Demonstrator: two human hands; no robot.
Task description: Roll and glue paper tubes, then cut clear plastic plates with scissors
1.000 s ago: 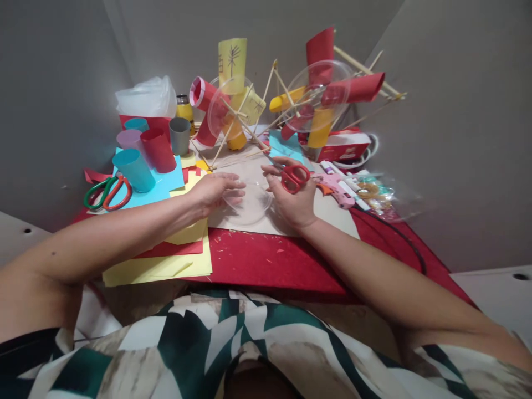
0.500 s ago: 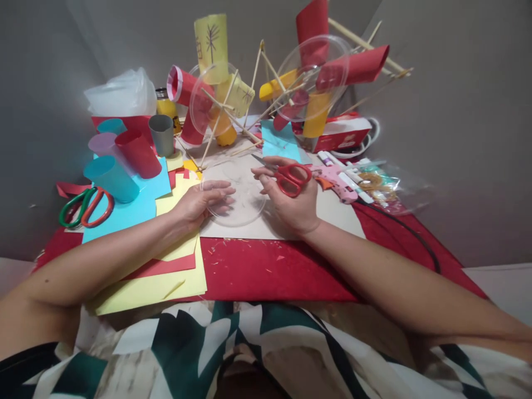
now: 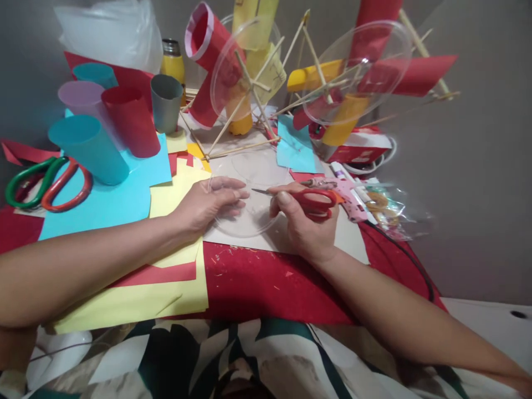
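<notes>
A round, clear plastic disc [image 3: 260, 219] is held at its left edge by my left hand [image 3: 216, 204], with the fingers closed around the rim. In my right hand [image 3: 310, 230] is a small pair of scissors [image 3: 318, 200] with red handles. I grip them near the blades, which are closed together and point left over the disc, close to my left fingertips. Whether the blade tip touches the plastic I cannot tell. Below the disc lies a pale sheet of card [image 3: 349, 235].
Stick frames with clear discs [image 3: 357, 72] and coloured paper tubes [image 3: 208, 41] stand behind. On the left are paper cups [image 3: 131, 122], larger scissors [image 3: 66, 183] and paper sheets [image 3: 178, 244]. A pink glue gun [image 3: 351, 202] with a black cord and a plastic bag [image 3: 388, 208] lie right.
The scissors in my right hand have turned from an upward slant to nearly level, pointing left. My left hand still holds the disc. The view has shifted closer to the table.
</notes>
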